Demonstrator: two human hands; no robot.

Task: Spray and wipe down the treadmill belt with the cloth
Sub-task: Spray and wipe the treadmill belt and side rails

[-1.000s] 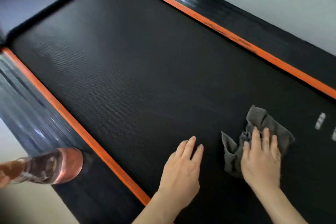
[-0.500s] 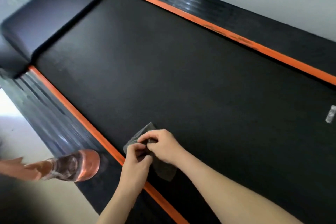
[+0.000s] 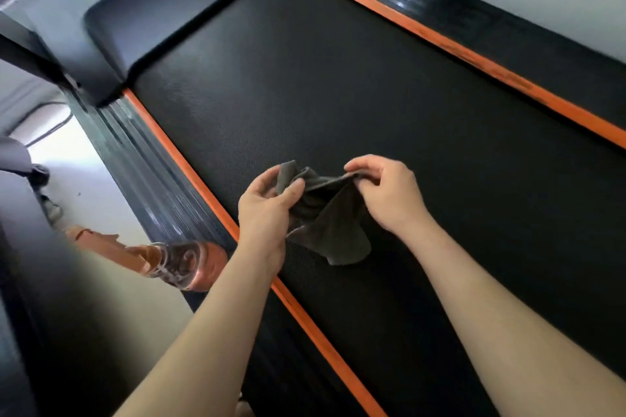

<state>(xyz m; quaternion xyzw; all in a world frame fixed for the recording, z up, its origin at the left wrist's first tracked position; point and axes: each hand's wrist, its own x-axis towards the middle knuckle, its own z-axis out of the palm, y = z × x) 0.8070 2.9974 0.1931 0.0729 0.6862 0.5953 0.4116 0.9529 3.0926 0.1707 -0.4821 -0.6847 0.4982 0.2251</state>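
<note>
The black treadmill belt runs diagonally across the view between two orange stripes. A dark grey cloth hangs in the air above the belt, held up by both hands. My left hand grips its left bunched edge between thumb and fingers. My right hand pinches its upper right edge. The cloth's lower part droops toward the belt. A clear spray bottle with an orange tint lies on its side by the left side rail, left of my left forearm.
Ribbed black side rails flank the belt, each edged by an orange stripe. The motor cover closes the far end. Pale floor lies left of the treadmill, a light wall at the upper right.
A second ago my right hand pressed the cloth flat on the belt and my left hand lay flat beside it. Both hands have since lifted the cloth and pulled it apart.
</note>
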